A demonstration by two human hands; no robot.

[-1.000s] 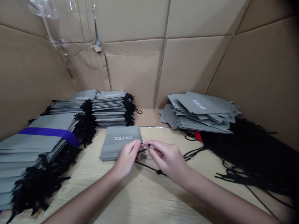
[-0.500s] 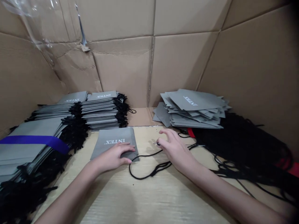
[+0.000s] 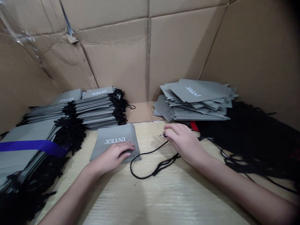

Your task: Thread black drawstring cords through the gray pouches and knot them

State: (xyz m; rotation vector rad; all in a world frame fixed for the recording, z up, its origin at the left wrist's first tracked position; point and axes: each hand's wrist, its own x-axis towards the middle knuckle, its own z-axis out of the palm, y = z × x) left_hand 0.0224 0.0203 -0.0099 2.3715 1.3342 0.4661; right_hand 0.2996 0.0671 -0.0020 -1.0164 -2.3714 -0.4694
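Observation:
My left hand point(image 3: 113, 156) lies on a small stack of grey flat pouches point(image 3: 102, 137) printed INTEX, fingers stretched out over the right part of the top one. Right of it, my right hand point(image 3: 181, 140) is pinched on a thin metal tool point(image 3: 162, 135) with a small dark part at the fingertips; most of it is hidden by the hand. A black cord point(image 3: 140, 177) curves in a loop from the stack's right corner to below my right hand, where the fingers cover it. Whether the fingers also grip the cord, I cannot tell.
Piles of grey pouches with black cord ends point(image 3: 96, 109) stand at left, one under a purple band point(image 3: 32, 146). A loose pouch pile point(image 3: 199, 90) lies back right, beside a heap of black cords point(image 3: 253, 140) and a red strip point(image 3: 194, 126). Cardboard walls point(image 3: 117, 53) enclose the table.
My right hand has moved slightly right and away from me, still pinched. My left hand stays on the pouches, its thumb drawn in closer. The camera view has shifted a little.

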